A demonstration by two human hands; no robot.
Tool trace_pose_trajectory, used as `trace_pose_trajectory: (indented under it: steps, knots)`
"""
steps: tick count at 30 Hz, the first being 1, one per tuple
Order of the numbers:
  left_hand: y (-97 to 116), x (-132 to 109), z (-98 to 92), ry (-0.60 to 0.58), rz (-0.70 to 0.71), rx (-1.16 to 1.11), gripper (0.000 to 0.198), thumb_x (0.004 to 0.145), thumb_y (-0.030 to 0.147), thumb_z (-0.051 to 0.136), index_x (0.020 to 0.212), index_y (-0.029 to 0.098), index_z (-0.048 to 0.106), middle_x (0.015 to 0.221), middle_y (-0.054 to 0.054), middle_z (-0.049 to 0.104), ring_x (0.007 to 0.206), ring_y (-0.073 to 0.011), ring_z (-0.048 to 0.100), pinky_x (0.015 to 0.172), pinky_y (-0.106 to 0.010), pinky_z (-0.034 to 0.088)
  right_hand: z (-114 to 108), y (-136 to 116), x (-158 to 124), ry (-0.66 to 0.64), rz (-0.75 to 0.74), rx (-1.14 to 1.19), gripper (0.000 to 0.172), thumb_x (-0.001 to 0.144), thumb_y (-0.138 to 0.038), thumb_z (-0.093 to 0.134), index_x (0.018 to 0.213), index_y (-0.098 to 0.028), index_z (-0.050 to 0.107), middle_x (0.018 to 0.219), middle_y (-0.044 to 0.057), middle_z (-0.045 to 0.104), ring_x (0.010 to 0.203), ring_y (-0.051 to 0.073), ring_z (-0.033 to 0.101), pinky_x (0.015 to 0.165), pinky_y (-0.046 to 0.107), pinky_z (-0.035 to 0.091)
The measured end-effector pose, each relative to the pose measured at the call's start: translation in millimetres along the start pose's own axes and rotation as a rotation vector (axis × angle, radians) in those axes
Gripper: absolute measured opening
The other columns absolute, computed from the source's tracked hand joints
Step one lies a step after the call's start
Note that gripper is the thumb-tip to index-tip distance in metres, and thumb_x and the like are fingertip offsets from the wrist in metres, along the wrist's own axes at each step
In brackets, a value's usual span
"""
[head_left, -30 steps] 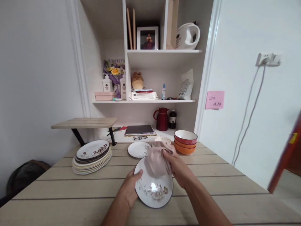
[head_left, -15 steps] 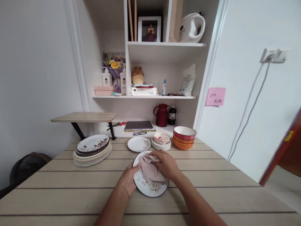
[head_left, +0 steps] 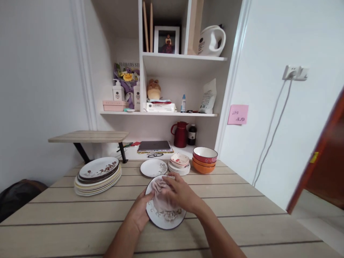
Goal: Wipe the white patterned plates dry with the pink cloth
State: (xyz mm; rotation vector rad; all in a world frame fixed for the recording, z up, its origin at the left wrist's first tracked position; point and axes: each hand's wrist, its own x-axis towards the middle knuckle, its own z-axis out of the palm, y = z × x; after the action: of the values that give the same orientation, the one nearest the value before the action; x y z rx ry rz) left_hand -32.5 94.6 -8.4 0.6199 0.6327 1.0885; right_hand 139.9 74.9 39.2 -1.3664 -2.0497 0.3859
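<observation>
A round white plate [head_left: 153,214] with a dark rim and brown floral print is held slightly tilted above the table, near its middle. My left hand [head_left: 140,209] grips its left edge, thumb on top and fingers underneath. On the plate's face lies a crumpled pale pink cloth [head_left: 159,200]. My right hand [head_left: 180,191] is closed over the cloth with bent fingers, pressing it against the upper right of the plate. Just behind, a similar plate [head_left: 152,167] rests flat on the table.
At left, a stack of large plates [head_left: 98,179] stands by a small raised shelf [head_left: 88,136]. Small dishes [head_left: 179,166] and stacked bowls [head_left: 204,165] sit at the back right. Behind them are eyeglasses [head_left: 155,155], a laptop [head_left: 154,145] and a red jug [head_left: 180,136].
The camera view has turned, so the scene sits further left and slightly lower. My right hand has slid a little left across the plate with the cloth; my left hand keeps its grip.
</observation>
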Motion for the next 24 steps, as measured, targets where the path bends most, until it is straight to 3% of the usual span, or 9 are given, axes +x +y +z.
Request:
trace_pose_trajectory:
  steps: [3,5,7,11,14,17,20,24]
  knots:
    - [-0.5,-0.9,-0.3,0.016,-0.011,0.009,0.049,0.071,0.016,0.072,0.119,0.009,0.062,0.094,-0.017,0.075,0.084,-0.0296,0.072,0.083,-0.041,0.054,1.3,-5.6,-4.4,-0.089,0.13,-0.193,0.066,0.064,-0.031,0.075,0.126,-0.037,0.057,0.124,0.007,0.047,0.105,0.026,0.053,0.087,0.036,0.041]
    - [-0.8,-2.1,-0.2,0.023,-0.003,0.004,0.048,0.073,0.018,0.072,0.119,0.008,0.062,0.093,-0.017,0.075,0.084,-0.0295,0.071,0.082,-0.04,0.054,5.6,-10.5,-5.6,-0.157,0.167,-0.244,0.06,0.064,-0.023,0.071,0.121,-0.039,0.06,0.114,0.004,0.05,0.092,0.022,0.057,0.077,0.031,0.042]
    - [-0.8,-3.2,0.6,0.014,0.004,0.002,0.049,0.075,0.024,0.071,0.12,0.009,0.061,0.095,-0.017,0.074,0.086,-0.029,0.071,0.083,-0.04,0.054,12.6,-15.2,-4.6,-0.185,0.109,-0.25,0.058,0.065,-0.017,0.068,0.118,-0.041,0.061,0.111,0.002,0.051,0.088,0.019,0.058,0.072,0.027,0.04]
    - [-0.1,-3.9,3.9,-0.043,-0.012,-0.029,0.053,0.08,0.04,0.066,0.124,0.013,0.059,0.104,-0.016,0.073,0.093,-0.0287,0.07,0.085,-0.04,0.053,29.6,-18.3,4.6,-0.022,-0.016,-0.197,0.057,0.074,-0.011,0.058,0.12,-0.045,0.06,0.118,0.0,0.05,0.092,0.017,0.058,0.074,0.025,0.039]
    - [-0.1,-3.4,5.0,-0.073,-0.048,-0.045,0.058,0.081,0.049,0.061,0.127,0.015,0.057,0.11,-0.017,0.071,0.101,-0.0296,0.067,0.09,-0.042,0.05,31.0,-10.7,12.9,0.149,0.032,-0.212,0.05,0.08,-0.015,0.055,0.121,-0.044,0.06,0.119,0.001,0.05,0.097,0.018,0.057,0.073,0.024,0.039]
    - [-0.8,-3.1,3.5,-0.077,-0.074,-0.04,0.061,0.081,0.051,0.06,0.13,0.015,0.056,0.114,-0.018,0.069,0.107,-0.0302,0.065,0.095,-0.044,0.047,15.8,3.7,13.5,0.213,0.155,-0.283,0.043,0.083,-0.021,0.054,0.12,-0.041,0.061,0.11,0.002,0.053,0.089,0.017,0.057,0.064,0.023,0.035]
    - [-1.2,-3.8,1.7,-0.043,-0.066,-0.047,0.063,0.08,0.053,0.059,0.131,0.015,0.054,0.115,-0.018,0.069,0.108,-0.0304,0.064,0.097,-0.044,0.045,-4.9,15.7,4.1,0.123,0.262,-0.392,0.043,0.076,-0.014,0.054,0.112,-0.035,0.065,0.103,0.003,0.055,0.076,0.015,0.056,0.057,0.023,0.028]
    - [-0.4,-5.6,1.9,-0.02,-0.074,-0.058,0.063,0.082,0.055,0.055,0.129,0.013,0.056,0.112,-0.018,0.07,0.107,-0.0303,0.065,0.096,-0.043,0.046,-11.9,10.1,-10.6,-0.185,0.128,-0.459,0.041,0.065,-0.01,0.058,0.098,-0.032,0.069,0.093,0.003,0.06,0.07,0.016,0.055,0.057,0.026,0.024]
